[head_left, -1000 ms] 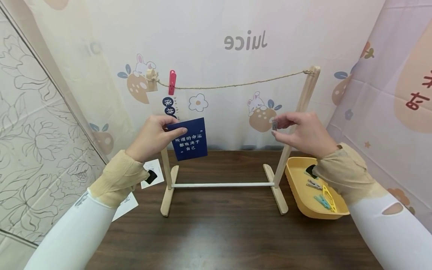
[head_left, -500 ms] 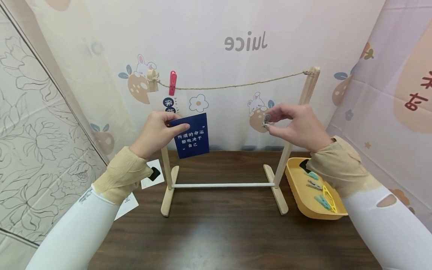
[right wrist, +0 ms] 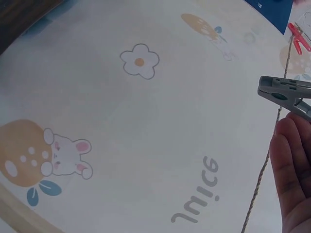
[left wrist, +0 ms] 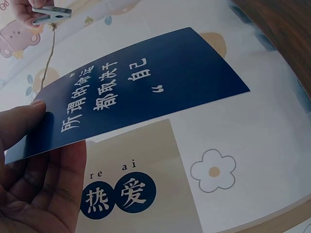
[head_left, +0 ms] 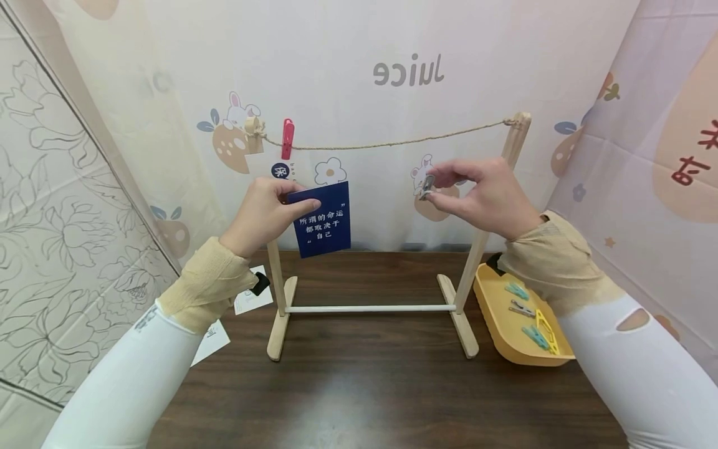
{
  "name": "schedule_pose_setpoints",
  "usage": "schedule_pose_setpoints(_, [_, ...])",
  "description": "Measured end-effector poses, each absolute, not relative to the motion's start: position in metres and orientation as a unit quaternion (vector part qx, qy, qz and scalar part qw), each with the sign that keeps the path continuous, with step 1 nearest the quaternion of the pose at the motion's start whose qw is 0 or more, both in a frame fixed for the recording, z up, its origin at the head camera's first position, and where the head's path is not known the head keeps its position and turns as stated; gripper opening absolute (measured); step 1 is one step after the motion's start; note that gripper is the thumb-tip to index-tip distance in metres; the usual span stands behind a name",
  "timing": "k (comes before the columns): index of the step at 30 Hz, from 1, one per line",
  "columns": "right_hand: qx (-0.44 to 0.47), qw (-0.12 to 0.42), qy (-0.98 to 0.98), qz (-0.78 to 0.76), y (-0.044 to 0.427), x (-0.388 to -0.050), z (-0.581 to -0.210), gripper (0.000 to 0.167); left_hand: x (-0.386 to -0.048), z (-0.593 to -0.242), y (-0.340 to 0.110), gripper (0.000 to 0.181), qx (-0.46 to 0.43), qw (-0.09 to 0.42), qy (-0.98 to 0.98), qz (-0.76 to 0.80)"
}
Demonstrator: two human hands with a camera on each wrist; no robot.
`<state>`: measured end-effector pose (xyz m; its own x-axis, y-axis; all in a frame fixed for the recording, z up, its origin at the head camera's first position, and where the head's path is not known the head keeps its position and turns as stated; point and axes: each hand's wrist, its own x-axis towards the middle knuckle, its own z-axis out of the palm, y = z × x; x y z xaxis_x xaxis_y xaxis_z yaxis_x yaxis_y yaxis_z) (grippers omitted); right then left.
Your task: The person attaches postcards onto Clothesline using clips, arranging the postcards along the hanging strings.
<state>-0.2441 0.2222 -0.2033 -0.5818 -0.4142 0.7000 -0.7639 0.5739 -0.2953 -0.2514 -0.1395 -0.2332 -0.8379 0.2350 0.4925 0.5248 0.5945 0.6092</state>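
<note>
My left hand [head_left: 263, 215] pinches a dark blue card [head_left: 328, 234] with white writing by its upper left corner, thumb in front. In my right hand [head_left: 485, 196] a grey clothespin [head_left: 428, 186] is pinched between thumb and fingers. Both hands are below the twine line [head_left: 364, 147], which is strung between two wooden posts. A red clothespin [head_left: 288, 138] sits on the line near its left end. Under it hangs a pale card [left wrist: 155, 155] with round blue characters, partly hidden behind the left hand and blue card in the head view.
A yellow tray [head_left: 496, 327] at the right holds teal, grey and yellow clothespins. White cards [head_left: 255, 302] lie on the brown table [head_left: 359, 386] at the left. The stand has wooden feet [head_left: 457, 318] and a white crossbar [head_left: 370, 308]. A printed curtain hangs behind.
My right hand has moved left and upward with the grey clothespin, which has tilted. The left hand has carried the blue card slightly right and up, covering more of the hanging card.
</note>
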Motion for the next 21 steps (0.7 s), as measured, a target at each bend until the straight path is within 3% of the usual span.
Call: schedule_pose_setpoints(21, [0.330, 0.279, -0.834, 0.344, 0.195, -0.248, -0.177, 0.020, -0.256, -0.220, -0.135, 0.021, -0.217, 0.184, -0.880, -0.379])
